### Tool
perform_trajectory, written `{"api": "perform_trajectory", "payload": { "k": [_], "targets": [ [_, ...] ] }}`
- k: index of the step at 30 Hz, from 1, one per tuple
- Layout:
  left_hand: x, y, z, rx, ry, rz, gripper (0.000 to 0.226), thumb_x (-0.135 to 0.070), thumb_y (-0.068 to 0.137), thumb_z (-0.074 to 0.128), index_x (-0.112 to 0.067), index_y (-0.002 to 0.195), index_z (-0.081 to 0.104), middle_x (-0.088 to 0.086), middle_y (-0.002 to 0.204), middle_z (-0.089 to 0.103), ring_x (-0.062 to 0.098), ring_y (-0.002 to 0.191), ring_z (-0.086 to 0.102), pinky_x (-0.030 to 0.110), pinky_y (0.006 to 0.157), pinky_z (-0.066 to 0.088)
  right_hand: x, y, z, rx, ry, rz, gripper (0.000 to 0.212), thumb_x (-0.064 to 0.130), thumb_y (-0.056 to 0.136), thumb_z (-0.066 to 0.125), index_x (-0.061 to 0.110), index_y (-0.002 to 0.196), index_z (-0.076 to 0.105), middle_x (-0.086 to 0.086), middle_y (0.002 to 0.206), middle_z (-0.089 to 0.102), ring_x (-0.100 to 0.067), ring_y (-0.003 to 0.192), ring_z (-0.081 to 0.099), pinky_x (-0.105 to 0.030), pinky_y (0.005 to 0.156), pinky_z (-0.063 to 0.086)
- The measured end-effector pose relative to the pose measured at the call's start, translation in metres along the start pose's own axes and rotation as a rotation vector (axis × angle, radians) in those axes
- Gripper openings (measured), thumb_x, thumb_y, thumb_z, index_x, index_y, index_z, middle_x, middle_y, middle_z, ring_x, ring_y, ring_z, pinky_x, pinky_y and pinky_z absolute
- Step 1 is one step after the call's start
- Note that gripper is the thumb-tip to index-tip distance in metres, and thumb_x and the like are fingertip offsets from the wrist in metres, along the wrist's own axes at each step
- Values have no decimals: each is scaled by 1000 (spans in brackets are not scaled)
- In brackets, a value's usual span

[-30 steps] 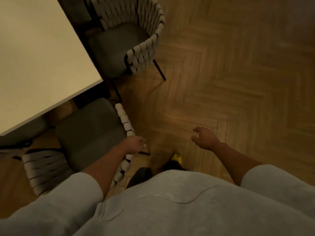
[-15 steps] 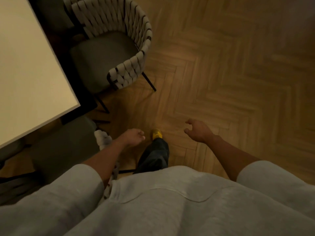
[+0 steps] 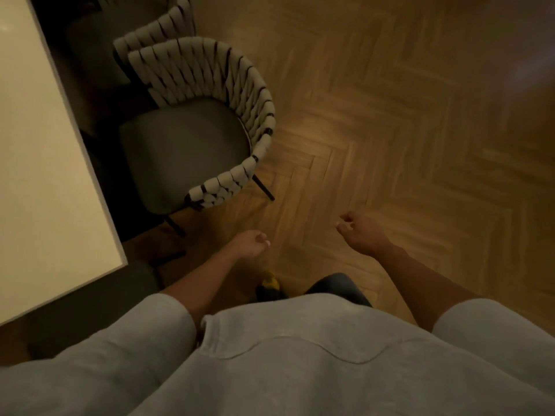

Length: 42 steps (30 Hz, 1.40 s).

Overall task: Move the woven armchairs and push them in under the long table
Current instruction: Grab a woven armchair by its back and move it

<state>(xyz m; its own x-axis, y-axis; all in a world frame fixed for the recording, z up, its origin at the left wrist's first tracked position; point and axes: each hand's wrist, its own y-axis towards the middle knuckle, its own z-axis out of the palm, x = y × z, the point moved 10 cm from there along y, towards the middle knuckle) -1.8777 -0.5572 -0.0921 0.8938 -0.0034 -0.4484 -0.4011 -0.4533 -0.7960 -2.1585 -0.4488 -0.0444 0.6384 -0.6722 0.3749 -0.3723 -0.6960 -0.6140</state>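
A woven armchair point(image 3: 207, 115) with a grey strap back and dark seat stands beside the long pale table point(image 3: 39, 163), its seat front partly under the table edge. Behind it a second woven armchair point(image 3: 156, 34) shows only its back. My left hand point(image 3: 250, 244) hangs below the near chair, fingers loosely curled, holding nothing. My right hand point(image 3: 359, 232) is out over the floor to the right, fingers loosely curled, also empty. Neither hand touches a chair.
Herringbone wood floor point(image 3: 405, 130) spreads to the right. A dark chair seat point(image 3: 90, 301) lies under the table's near corner. My yellow-toed shoe point(image 3: 270, 285) and trouser leg show above my grey sweatshirt.
My left hand has let go of the near-corner chair's woven arm. I have stepped forward along the table, so the farther armchair is now close ahead and a further one has come into view.
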Motion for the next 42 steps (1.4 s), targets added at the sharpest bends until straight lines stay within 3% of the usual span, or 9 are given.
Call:
{"api": "perform_trajectory", "payload": {
  "k": [8,11,13,21,26,32,35,42],
  "targets": [
    [-28,73,-66,-51,-255,-144,38,-46,101,54,-25,133,58,-1,128,61,21,115,59,46,103,51,47,138,-69,106,33,-66,53,45,106,48,9,145,51,-12,139,61,-30,126,58,-33,96,43],
    [-39,109,-93,-76,-368,-196,39,-50,102,50,-21,126,61,5,121,66,26,111,64,50,100,53,73,202,-101,144,-26,-155,56,47,105,49,11,148,49,-10,145,57,-28,130,56,-35,102,43],
    [-52,128,-112,-133,-476,-234,36,-50,103,49,-20,119,63,6,112,70,26,104,68,48,97,56,95,243,-124,171,-82,-218,56,46,105,50,10,147,50,-10,147,57,-27,132,55,-39,107,44],
    [-77,158,-156,-414,-800,-411,36,-56,95,50,-26,95,70,3,101,74,22,95,69,43,86,57,192,362,-198,298,-314,-443,52,43,103,54,10,144,54,-8,143,59,-25,129,57,-31,101,43],
    [-90,162,-189,-504,-756,-511,45,-54,97,45,-24,122,69,2,123,68,24,112,60,38,98,47,251,413,-211,366,-392,-547,57,47,103,53,10,146,52,-10,145,59,-27,129,57,-30,100,42],
    [-61,178,-209,-621,-869,-708,55,-57,101,42,-17,133,61,10,128,65,31,117,60,44,100,48,324,471,-212,406,-505,-624,63,54,102,48,15,151,46,-7,149,55,-28,134,54,-43,111,43],
    [-53,187,-222,-665,-943,-761,59,-56,101,43,-14,142,53,12,139,59,34,128,54,45,104,43,362,491,-209,415,-544,-652,62,53,103,49,15,151,45,-9,149,55,-28,134,53,-41,111,43],
    [-35,193,-223,-672,-1118,-907,74,-71,90,40,-18,141,49,12,135,61,36,126,55,52,106,44,453,502,-166,477,-646,-783,56,42,104,50,13,152,44,-12,149,54,-30,135,52,-37,109,42]
  ]
}}
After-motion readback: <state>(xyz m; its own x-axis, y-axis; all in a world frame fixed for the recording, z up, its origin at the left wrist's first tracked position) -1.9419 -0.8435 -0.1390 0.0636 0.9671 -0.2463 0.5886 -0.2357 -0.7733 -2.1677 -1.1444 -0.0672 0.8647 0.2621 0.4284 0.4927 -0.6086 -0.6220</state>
